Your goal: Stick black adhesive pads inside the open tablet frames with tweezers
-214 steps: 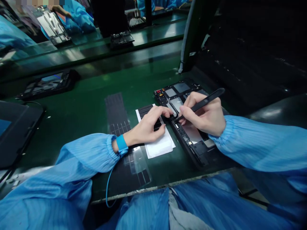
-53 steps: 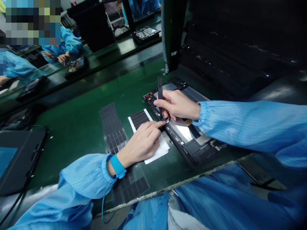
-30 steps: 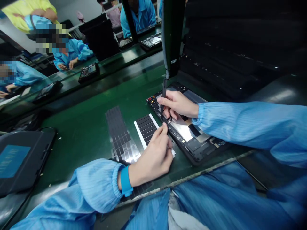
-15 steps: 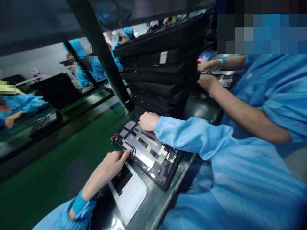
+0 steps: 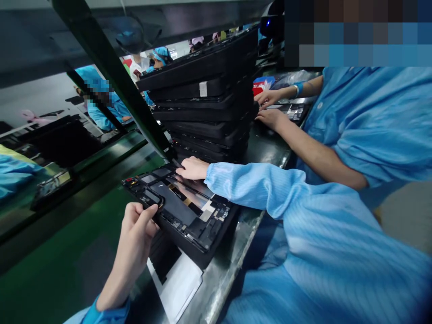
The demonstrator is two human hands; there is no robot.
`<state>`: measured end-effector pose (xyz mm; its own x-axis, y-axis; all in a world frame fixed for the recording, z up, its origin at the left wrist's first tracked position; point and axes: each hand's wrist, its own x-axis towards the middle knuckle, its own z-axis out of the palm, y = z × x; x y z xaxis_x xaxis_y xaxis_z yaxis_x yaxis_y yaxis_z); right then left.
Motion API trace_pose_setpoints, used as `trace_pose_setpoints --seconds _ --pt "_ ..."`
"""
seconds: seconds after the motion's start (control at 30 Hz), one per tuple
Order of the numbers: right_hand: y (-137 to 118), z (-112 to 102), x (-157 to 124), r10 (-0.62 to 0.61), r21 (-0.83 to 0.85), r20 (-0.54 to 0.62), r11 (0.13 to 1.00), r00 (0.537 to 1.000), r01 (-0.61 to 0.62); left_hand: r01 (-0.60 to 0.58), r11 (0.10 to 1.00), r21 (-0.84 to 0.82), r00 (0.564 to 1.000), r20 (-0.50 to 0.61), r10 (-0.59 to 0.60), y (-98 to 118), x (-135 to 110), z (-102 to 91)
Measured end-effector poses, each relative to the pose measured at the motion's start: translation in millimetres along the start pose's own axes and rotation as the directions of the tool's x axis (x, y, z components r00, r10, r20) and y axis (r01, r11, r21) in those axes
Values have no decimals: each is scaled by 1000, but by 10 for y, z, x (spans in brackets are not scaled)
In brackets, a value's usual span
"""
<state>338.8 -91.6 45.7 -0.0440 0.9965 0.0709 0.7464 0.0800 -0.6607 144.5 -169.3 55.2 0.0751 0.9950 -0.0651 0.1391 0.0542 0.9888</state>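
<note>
An opened tablet (image 5: pixel 178 211), its inner parts facing up, sits in a black tray (image 5: pixel 202 258) at the middle of the bench. My left hand (image 5: pixel 135 238) pinches the near left edge, thumb on top and the other fingers curled at the side and partly hidden. Across the tablet, my right hand (image 5: pixel 194 168) is closed over the far edge, its fingertips partly out of sight. White sheets (image 5: pixel 185 281) with a dark patch lie below the tray's left side, partly covered by it.
A tall stack of black trays (image 5: pixel 202 112) stands just behind the tablet, beside a slanting green post (image 5: pixel 111 76). At right, a co-worker's hands (image 5: pixel 270 112) handle another device (image 5: pixel 292 110). The bench edge (image 5: pixel 243 256) runs along my body.
My left hand has gone from pressing with a finger on the tablet's side to gripping its edge. The tray's left side now appears raised over the sheets. The camera view has shifted.
</note>
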Motion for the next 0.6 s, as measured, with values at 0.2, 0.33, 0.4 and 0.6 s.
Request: trace_pose_setpoints --seconds 0.2,0.33,0.4,0.6 --pt "12 -9 71 -27 251 -151 966 988 65 -152 975 -160 984 -121 133 10 348 -276" --pt "-38 70 5 -85 435 -261 879 962 196 -306 919 -247 908 -365 204 49 659 -618" --pt "-45 117 -63 -147 453 -252 856 957 251 -317 929 -190 842 -507 184 37 840 -792" --pt "115 521 -71 -464 -93 67 879 883 468 -127 991 -39 678 -733 58 -241 1300 -1240"
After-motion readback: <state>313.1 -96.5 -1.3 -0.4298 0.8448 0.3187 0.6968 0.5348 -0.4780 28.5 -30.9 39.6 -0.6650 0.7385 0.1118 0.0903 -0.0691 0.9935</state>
